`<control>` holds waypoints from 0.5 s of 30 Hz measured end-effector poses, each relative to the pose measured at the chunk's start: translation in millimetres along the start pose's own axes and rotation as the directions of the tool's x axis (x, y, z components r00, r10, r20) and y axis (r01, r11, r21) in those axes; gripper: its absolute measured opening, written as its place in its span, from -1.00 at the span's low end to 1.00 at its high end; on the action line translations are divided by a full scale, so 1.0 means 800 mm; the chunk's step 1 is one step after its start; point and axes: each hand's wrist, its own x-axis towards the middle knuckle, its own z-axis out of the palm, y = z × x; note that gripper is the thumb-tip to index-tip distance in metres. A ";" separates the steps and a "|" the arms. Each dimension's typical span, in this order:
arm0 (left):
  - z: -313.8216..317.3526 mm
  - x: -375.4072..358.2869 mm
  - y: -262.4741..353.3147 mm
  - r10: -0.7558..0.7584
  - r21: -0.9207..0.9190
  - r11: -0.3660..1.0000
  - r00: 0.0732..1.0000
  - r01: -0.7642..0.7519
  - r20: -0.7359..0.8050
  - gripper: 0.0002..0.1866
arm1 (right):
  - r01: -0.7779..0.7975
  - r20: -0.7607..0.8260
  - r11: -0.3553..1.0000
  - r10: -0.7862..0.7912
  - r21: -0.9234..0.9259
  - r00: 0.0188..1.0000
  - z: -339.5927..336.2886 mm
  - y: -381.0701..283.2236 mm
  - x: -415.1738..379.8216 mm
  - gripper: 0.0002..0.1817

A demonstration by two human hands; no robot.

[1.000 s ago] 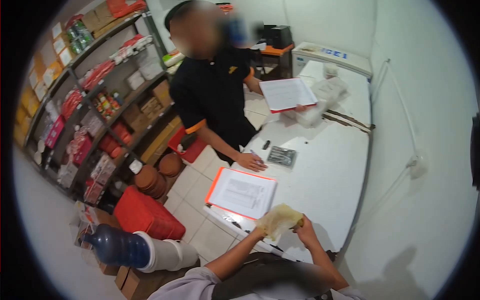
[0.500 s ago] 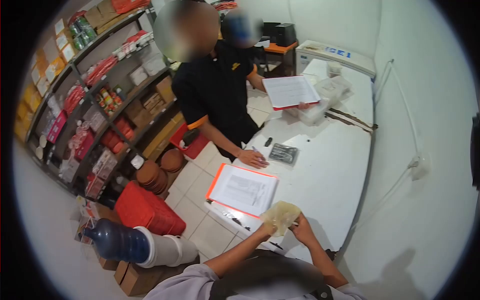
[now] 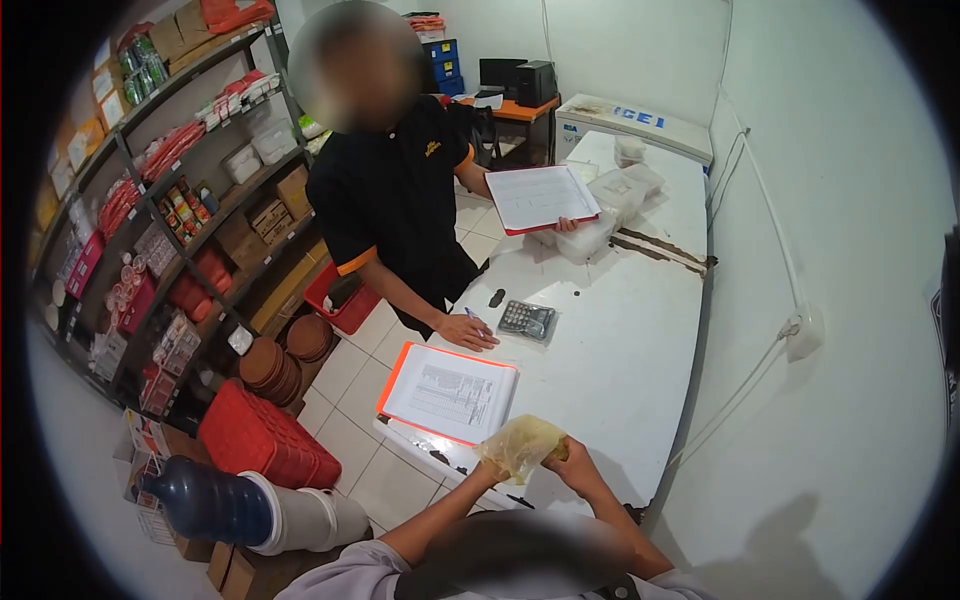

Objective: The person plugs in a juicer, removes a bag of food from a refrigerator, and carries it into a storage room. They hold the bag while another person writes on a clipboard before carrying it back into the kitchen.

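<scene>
My left hand (image 3: pixel 491 471) grips the near left side of a translucent plastic bag (image 3: pixel 520 446) with a yellowish tint. On its right side, my right hand (image 3: pixel 570 462) has fingers closed around the bag's edge. What is inside the bag I cannot make out. Just beyond my left hand, an orange-edged clipboard with printed sheets (image 3: pixel 450 392) lies on the white chest-freezer-like top (image 3: pixel 630 375). A calculator in clear plastic (image 3: pixel 528 320) rests farther back.
Across the worktop stands a person in a black shirt (image 3: pixel 400 190), holding a red clipboard (image 3: pixel 543 198) and a pen. Plastic containers (image 3: pixel 625 190) sit at the far end. Shelves (image 3: pixel 190 180), a red crate (image 3: pixel 268 437) and a blue water jug (image 3: pixel 215 498) are on the left.
The view has shifted, so the scene sits farther left. The bag looks more spread out between my hands, and its right side now shows yellow-green by my right hand.
</scene>
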 end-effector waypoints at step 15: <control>0.009 0.001 -0.013 -0.185 -0.091 0.973 0.948 0.214 0.258 -0.49 | 0.076 0.054 0.997 -0.076 -0.015 0.996 -0.006 -0.001 -0.003 -0.55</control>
